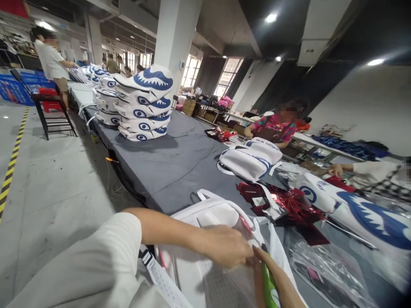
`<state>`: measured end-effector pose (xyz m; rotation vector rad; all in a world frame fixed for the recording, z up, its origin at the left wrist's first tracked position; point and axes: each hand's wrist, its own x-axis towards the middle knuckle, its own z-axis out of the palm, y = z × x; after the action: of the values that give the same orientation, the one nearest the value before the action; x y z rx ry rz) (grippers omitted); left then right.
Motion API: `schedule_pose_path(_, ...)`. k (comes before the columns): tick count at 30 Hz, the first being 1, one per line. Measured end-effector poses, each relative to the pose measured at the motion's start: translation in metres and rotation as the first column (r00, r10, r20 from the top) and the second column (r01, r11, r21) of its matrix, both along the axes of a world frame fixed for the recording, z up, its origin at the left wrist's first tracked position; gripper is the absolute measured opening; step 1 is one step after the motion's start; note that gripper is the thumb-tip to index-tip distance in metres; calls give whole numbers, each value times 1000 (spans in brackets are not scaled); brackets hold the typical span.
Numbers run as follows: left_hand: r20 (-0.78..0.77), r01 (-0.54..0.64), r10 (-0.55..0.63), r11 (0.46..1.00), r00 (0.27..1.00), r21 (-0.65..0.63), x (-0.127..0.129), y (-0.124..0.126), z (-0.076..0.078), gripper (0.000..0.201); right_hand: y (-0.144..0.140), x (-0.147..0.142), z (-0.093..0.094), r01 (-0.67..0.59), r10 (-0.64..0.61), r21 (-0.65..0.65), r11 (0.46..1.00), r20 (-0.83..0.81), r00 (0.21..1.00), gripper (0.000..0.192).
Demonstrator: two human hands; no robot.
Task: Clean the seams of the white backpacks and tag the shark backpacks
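Observation:
A white backpack (215,214) lies in front of me on the grey-covered table, its padded back panel and straps facing up. My left hand (224,246) reaches across it, fingers closed in a pinch over the backpack; what lies between the fingertips is hidden or too small to make out. Close beside it, my right hand (281,278) is closed around a green tool (269,284) with a dark end, its kind unclear. The fingertips of both hands nearly meet. A perforated shoulder strap (165,278) with a black buckle hangs toward me.
Stacked white-and-blue shark-face backpacks (144,105) stand farther along the table (189,145). To the right are more white backpacks (245,162), shiny red tags (289,201) and clear plastic bags (334,265). Co-workers (272,128) work across the table. A black stool (54,111) stands left.

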<state>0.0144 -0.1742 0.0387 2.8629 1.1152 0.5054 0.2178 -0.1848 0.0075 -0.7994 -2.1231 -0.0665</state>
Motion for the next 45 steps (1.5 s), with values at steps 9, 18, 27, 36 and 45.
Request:
schedule_pose_path(9,-98,-217,224,973,970,80,-33,51,31,89,0,-43,-37,140,-126,36,989,-254,959,24)
schedule_pose_path(18,-260,64,-4,973,966,223,-18,75,14,87,-29,-41,-38,53,-98,-182,982,-248,964,31)
schedule_pose_path(27,-444,-32,117,980,888,194,6,82,-3,116,9,-22,-21,129,-207,-490,862,-108,972,20)
schedule_pose_path(36,-423,-76,143,982,895,171,10,90,-12,84,28,-3,17,100,-45,-763,639,93,995,37)
schedule_pose_path(45,-437,-154,201,978,877,140,16,97,-19,82,39,-11,22,175,57,-668,723,310,949,33)
